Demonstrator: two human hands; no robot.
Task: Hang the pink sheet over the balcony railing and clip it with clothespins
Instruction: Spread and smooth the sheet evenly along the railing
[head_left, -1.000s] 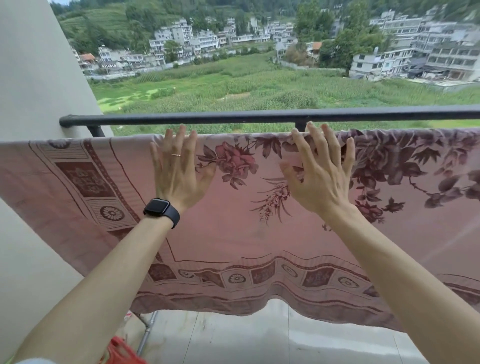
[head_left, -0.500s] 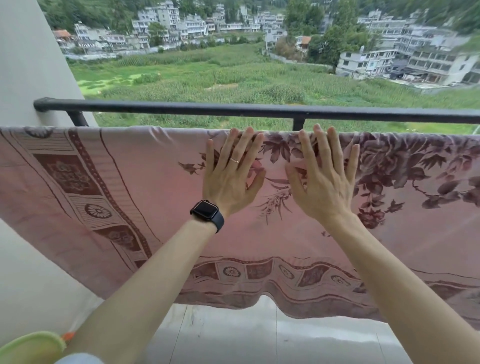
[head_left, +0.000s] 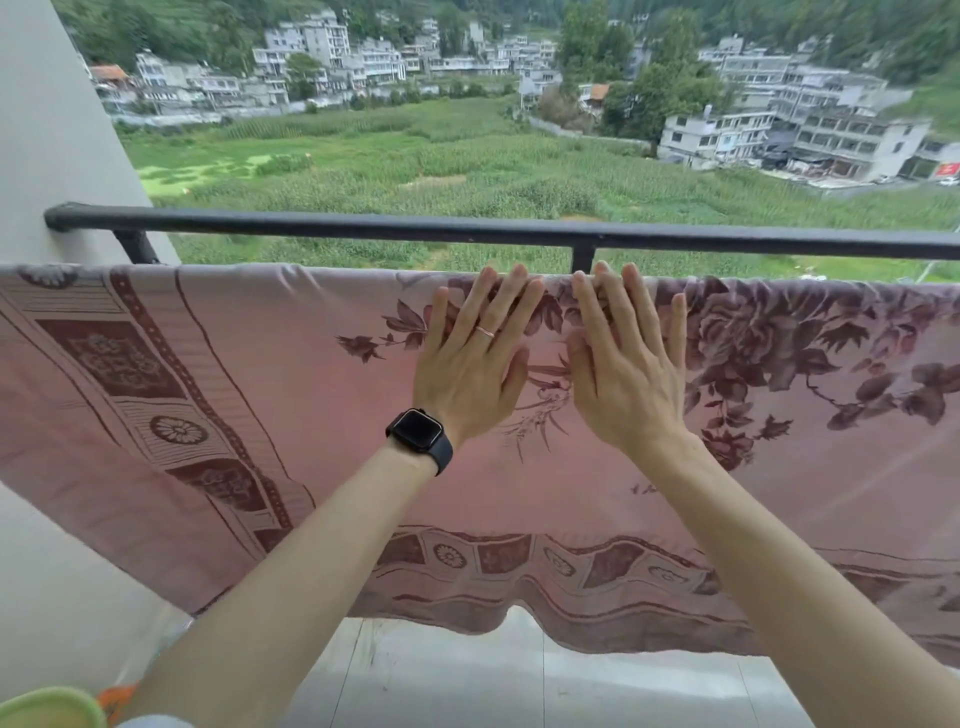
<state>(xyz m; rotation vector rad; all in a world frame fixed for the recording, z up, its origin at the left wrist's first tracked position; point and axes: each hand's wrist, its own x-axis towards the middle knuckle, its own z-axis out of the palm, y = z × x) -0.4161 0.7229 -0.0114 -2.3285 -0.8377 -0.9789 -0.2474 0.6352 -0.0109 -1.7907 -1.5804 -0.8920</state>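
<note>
While the pink sheet (head_left: 260, 415) is hanging spread out just below the black railing (head_left: 363, 228), its top edge running along under the bar and its patterned hem sagging toward the floor tiles (head_left: 467, 675) far beneath the railing, both hands are lying flat against it. The left hand (head_left: 467, 364), wearing a ring (head_left: 487, 331) and a dark watch (head_left: 418, 434), and the right hand (head_left: 623, 374) are pressing side by side just under the railing's upright post (head_left: 583, 257), open-palmed, fingers straight, fingertips reaching the sheet's top edge. The cloth is hiding whatever is carrying it.
</note>
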